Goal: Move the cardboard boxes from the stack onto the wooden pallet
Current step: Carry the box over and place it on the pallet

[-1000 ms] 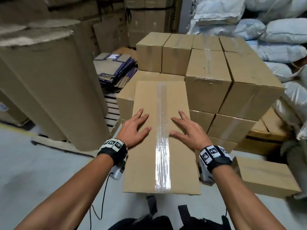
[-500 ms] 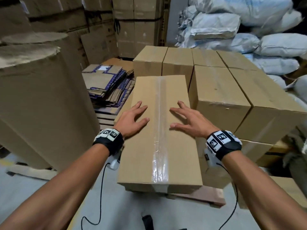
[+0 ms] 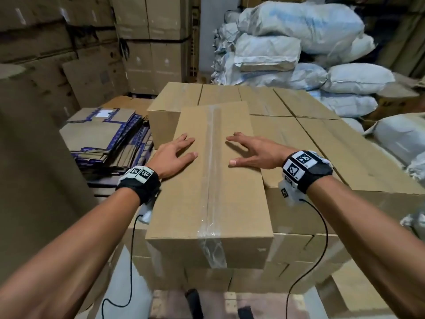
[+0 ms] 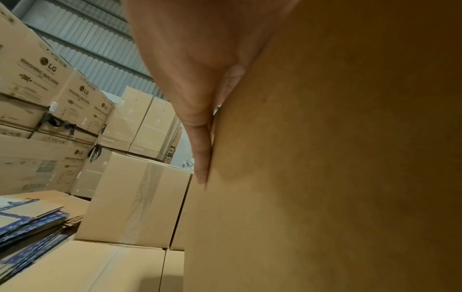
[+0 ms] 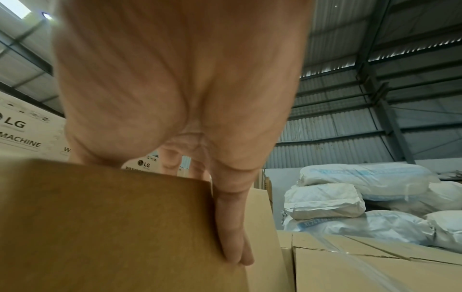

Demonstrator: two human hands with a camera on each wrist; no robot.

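A long cardboard box (image 3: 213, 180) with clear tape down its middle lies on top of the stacked boxes (image 3: 333, 143), its near face toward me. My left hand (image 3: 179, 150) lies flat on the lid left of the tape. My right hand (image 3: 248, 149) lies flat on the lid right of it, fingers spread. In the left wrist view straight fingers (image 4: 200, 154) lie against the box (image 4: 325, 177). In the right wrist view the fingers (image 5: 232, 227) rest along the box (image 5: 112, 217) near its edge. A strip of wooden pallet (image 3: 165, 302) shows below the stack.
Flattened cartons with blue print (image 3: 108, 132) are piled at the left of the stack. A tall cardboard roll (image 3: 34, 180) stands at the far left. White sacks (image 3: 299, 42) are heaped at the back right, and big printed cartons (image 3: 149, 42) line the back wall.
The taped box has slid away from me onto the stack, and its near end no longer overhangs. Both hands stayed flat on its lid. The view came closer and higher.
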